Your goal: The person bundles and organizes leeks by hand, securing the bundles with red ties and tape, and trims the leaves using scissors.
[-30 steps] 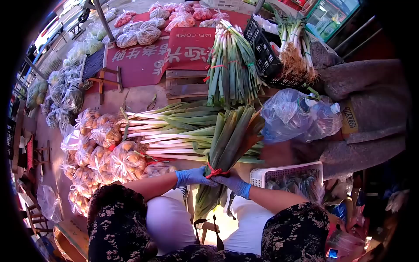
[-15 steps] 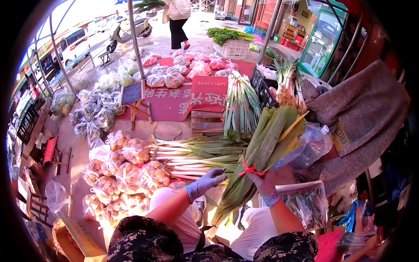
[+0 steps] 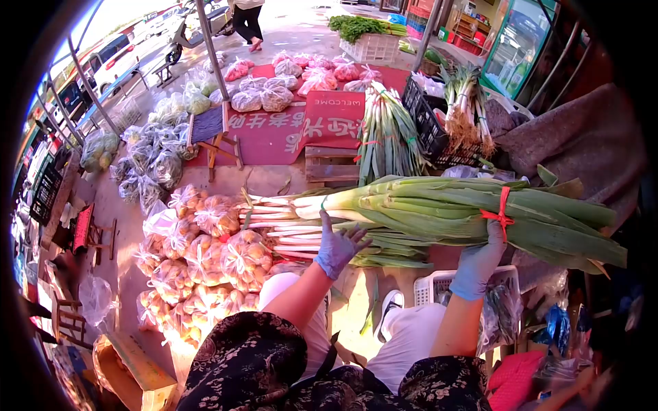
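Note:
A thick bundle of large green onions (image 3: 418,202) lies nearly level across my front, white ends left and leaves right. Red ties (image 3: 503,209) circle its leafy part. Beside the ties, my gloved right hand (image 3: 482,259) grips the bundle from below; some of its fingers are hidden. My gloved left hand (image 3: 339,248) is just below the white end, fingers spread, holding nothing. Under and behind the bundle, more loose green onions (image 3: 274,238) lie on the ground. Another tied bunch of green onions (image 3: 385,140) leans on a wooden pallet (image 3: 330,164).
Several bags of round produce (image 3: 205,253) sit at my left. Beyond are a wooden stool (image 3: 209,130), a red welcome mat (image 3: 264,147) and pink bags (image 3: 319,79). Crates (image 3: 425,123) stand at right; a white basket (image 3: 428,284) is by my knee. A person (image 3: 248,20) is at the back.
The bundle has swung from a steep slant, roots down near my lap, to nearly level with its white end left. My right hand moved up and right with it; the left fingers spread.

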A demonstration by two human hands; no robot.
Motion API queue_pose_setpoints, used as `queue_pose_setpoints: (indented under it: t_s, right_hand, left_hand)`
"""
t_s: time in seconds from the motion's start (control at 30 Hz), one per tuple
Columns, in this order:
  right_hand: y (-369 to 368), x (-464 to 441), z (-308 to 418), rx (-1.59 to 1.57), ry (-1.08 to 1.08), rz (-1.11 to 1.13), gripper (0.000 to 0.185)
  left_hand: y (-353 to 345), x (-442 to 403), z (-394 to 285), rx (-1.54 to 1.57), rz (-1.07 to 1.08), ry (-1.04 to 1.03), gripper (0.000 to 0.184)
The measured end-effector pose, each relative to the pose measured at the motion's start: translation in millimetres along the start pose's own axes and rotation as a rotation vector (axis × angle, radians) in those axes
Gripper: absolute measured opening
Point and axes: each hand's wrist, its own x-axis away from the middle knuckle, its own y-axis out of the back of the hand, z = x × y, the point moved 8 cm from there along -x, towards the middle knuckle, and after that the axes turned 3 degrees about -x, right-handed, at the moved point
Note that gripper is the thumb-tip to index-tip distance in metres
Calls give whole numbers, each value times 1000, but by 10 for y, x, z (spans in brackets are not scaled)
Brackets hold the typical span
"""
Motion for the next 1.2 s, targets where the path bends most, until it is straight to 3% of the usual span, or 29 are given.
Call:
queue_pose_setpoints:
  t_s: [0.13,0.17,0.23,0.4,0.6,0.73,0.8,0.93,0.97,1.2]
  right_hand:
    - [353,-149,-658,-166,-199,-94,52]
    - [479,-202,-884,-218,-262,-109,54]
    - [977,-284,-1310,-133,-399,-242,56]
    - [1396,-468,-2025,-34,-609,-459,56]
    - [1471,-513,-2371,-17,-674,-457,58]
    - [1738,-328,-2779,-116,-890,-486,59]
    - [1960,-89,-2873,-190,-1031,-561,58]
    - [1635,98,-2200,-281,-1155,-667,56]
    - [1539,114,-1979,-301,-1184,-673,57]
    - [487,-297,-430,-291,-1304,-547,66]
  left_hand:
    - [-514,-333,-182,168,193,-229,80]
    - [-457,-359,-233,218,148,-243,67]
    - [-298,-419,-226,118,14,-301,65]
    - [32,-714,-282,1,-212,-305,66]
    - [365,-980,-422,-80,-435,-368,71]
    - [658,-901,-523,-86,-490,-421,67]
    - [550,-775,-447,-66,-484,-342,65]
    - [-357,-371,-369,-199,-374,-111,65]
    - [-319,-73,-370,-212,-461,-133,66]
    - [-2241,875,-372,-349,-292,111,81]
